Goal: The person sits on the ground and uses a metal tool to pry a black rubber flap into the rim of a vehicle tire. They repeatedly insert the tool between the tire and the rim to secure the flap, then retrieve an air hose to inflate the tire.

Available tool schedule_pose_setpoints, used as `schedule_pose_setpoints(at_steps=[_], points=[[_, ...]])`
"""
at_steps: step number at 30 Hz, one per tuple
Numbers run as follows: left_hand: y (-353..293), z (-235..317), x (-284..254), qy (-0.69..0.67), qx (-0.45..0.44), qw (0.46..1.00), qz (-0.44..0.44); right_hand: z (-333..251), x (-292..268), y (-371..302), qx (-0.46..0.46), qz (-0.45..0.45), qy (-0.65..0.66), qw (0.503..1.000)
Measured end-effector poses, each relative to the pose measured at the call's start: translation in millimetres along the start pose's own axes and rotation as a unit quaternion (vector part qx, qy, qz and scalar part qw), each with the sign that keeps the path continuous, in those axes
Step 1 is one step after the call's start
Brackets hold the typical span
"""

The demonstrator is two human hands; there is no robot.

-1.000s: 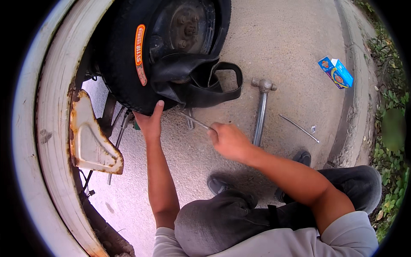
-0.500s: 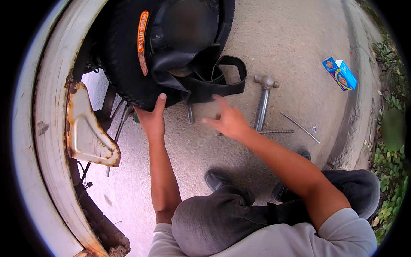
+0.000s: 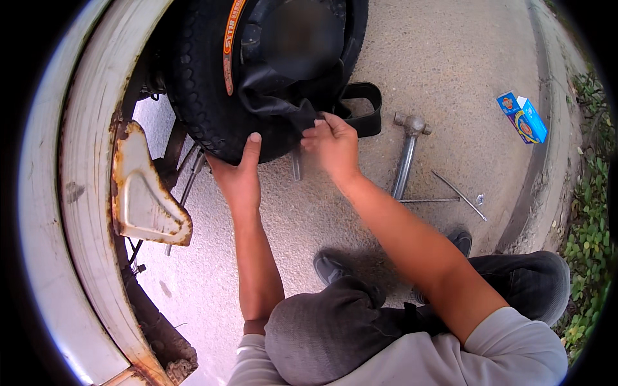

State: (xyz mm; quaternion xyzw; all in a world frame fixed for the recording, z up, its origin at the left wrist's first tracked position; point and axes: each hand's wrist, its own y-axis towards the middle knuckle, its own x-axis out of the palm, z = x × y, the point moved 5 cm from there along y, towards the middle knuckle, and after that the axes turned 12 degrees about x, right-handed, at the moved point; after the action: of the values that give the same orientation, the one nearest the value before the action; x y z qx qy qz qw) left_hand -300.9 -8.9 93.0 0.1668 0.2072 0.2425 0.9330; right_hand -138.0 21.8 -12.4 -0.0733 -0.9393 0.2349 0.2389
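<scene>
A black tire (image 3: 199, 96) with an orange label strip stands upright beside the rusty white vehicle body. A slack black rubber inner tube (image 3: 273, 100) hangs out of its lower side. My left hand (image 3: 239, 177) grips the tire's lower edge, thumb up against the sidewall and the other fingers hidden beneath the tread. At the right of the tire, my right hand (image 3: 335, 145) pinches the edge of the inner tube between thumb and fingers. A flat black rubber loop (image 3: 368, 125) sticks out just beyond that hand. The wheel's centre is blurred.
A hammer (image 3: 407, 154) lies on the concrete to the right, near thin metal rods (image 3: 458, 195). Farther right is a blue box (image 3: 524, 119) by the kerb. A rusty metal bracket (image 3: 151, 199) juts out at left, with a metal bar (image 3: 187, 193) beside it.
My right hand has moved up to the inner tube and closed on its edge; its fingers were apart before. The left hand keeps its hold on the tire.
</scene>
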Motion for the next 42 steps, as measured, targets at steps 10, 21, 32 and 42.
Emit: schedule_pose_setpoints(at_steps=[10, 21, 32, 42], points=[[-17.6, 9.0, 4.7, 0.035, -0.013, 0.999, 0.007, -69.7, 10.1, 4.9, -0.233, 0.011, -0.248, 0.940], [-41.9, 23.6, 27.4, -0.071, -0.006, 0.997, -0.016, -63.9, 8.4, 16.4, -0.144, -0.274, -0.409, 0.858], [-20.0, 24.1, 12.7, -0.093, -0.072, 0.990, -0.082, -98.8, 18.2, 20.9, -0.023, -0.393, -0.409, 0.823], [-20.2, 16.7, 20.0, -0.045, -0.196, 0.969, -0.145, -101.5, -8.6, 75.4, 0.348, -0.203, 0.257, 0.879]])
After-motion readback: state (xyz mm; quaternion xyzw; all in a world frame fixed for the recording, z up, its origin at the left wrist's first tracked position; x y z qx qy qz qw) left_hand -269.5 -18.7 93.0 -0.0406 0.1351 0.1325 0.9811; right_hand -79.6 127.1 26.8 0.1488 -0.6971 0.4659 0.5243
